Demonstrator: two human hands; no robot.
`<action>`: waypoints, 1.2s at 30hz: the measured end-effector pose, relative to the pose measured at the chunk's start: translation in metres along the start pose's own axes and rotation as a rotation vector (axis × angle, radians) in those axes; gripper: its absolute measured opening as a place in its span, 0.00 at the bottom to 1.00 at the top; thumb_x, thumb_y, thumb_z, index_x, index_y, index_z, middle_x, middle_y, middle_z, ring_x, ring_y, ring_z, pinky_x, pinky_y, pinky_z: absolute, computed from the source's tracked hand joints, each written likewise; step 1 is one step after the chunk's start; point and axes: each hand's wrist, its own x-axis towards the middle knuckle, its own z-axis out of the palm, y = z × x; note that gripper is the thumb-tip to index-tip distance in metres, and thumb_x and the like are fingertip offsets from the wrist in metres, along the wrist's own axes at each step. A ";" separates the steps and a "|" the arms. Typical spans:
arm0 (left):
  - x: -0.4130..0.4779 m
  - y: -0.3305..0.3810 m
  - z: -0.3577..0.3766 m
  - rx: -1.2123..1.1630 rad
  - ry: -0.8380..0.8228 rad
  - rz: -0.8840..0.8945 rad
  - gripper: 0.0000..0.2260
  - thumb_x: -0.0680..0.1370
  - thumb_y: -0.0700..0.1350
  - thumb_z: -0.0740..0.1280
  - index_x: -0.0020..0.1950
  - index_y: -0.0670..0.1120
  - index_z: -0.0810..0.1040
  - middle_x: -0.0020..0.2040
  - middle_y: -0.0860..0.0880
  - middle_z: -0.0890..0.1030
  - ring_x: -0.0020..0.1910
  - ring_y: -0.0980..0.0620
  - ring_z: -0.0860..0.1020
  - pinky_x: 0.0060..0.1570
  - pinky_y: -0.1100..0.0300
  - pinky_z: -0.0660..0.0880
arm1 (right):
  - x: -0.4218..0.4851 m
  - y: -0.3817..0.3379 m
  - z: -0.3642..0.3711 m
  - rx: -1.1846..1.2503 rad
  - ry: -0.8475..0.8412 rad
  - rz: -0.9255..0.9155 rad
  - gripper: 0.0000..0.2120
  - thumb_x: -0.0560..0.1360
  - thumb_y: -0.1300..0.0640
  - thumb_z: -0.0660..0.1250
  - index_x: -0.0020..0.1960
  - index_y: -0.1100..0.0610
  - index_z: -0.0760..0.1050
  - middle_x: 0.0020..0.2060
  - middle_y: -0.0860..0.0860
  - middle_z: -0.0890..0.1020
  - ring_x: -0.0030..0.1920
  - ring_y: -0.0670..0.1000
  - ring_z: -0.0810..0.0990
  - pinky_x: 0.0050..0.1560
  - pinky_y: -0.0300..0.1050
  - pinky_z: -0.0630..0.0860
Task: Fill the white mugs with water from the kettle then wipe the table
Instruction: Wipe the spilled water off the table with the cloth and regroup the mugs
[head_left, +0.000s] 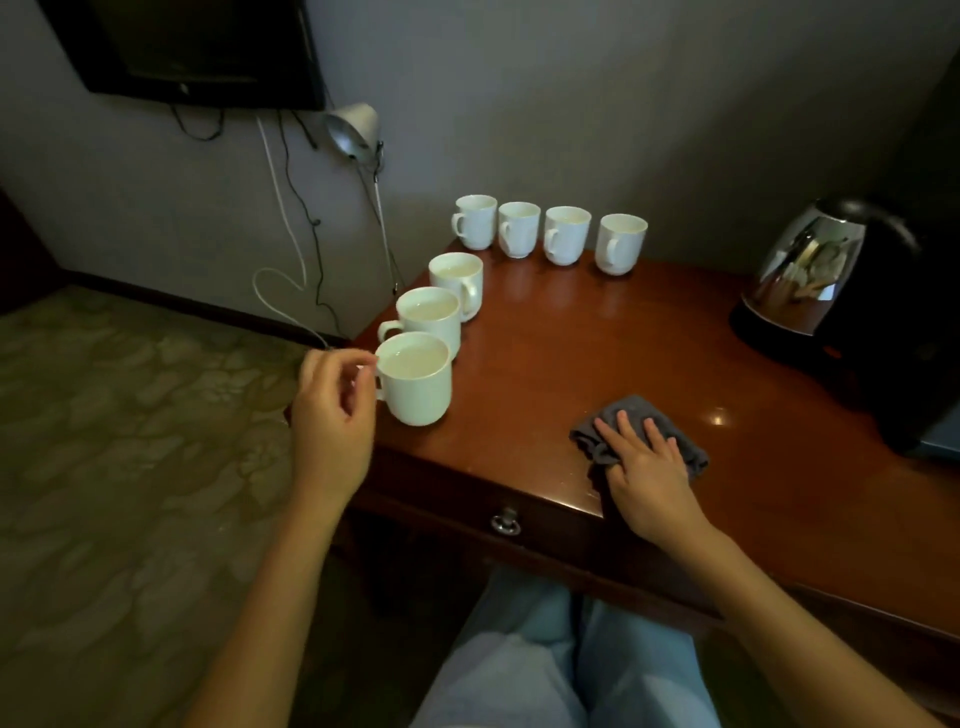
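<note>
Now cloth (586, 440) under flat right hand (649, 478) — nearest mug (415, 387) beside left hand (332, 415).

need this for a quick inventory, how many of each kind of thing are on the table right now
white mugs: 7
kettle: 1
grey cloth: 1
total: 9

Head-worn view, down over table (597, 353)
</note>
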 end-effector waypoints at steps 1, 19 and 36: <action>0.005 -0.011 0.000 0.008 -0.004 -0.080 0.07 0.80 0.46 0.59 0.56 0.48 0.74 0.56 0.51 0.70 0.43 0.63 0.72 0.42 0.75 0.68 | -0.001 0.000 -0.001 0.002 -0.004 0.003 0.26 0.80 0.55 0.50 0.76 0.45 0.50 0.77 0.50 0.47 0.76 0.55 0.43 0.74 0.53 0.40; 0.058 -0.064 0.007 -0.624 -0.570 -0.657 0.15 0.82 0.48 0.57 0.36 0.47 0.64 0.30 0.50 0.64 0.29 0.55 0.64 0.31 0.62 0.63 | -0.004 -0.017 0.004 -0.007 -0.048 0.075 0.26 0.80 0.55 0.49 0.77 0.47 0.48 0.77 0.52 0.45 0.76 0.58 0.40 0.73 0.55 0.39; 0.036 -0.019 -0.101 -0.782 -0.104 -0.530 0.22 0.82 0.46 0.56 0.27 0.51 0.71 0.27 0.56 0.64 0.26 0.60 0.63 0.26 0.68 0.62 | 0.053 -0.203 0.039 0.131 -0.204 0.100 0.36 0.78 0.53 0.55 0.75 0.62 0.37 0.75 0.60 0.38 0.73 0.65 0.33 0.73 0.58 0.34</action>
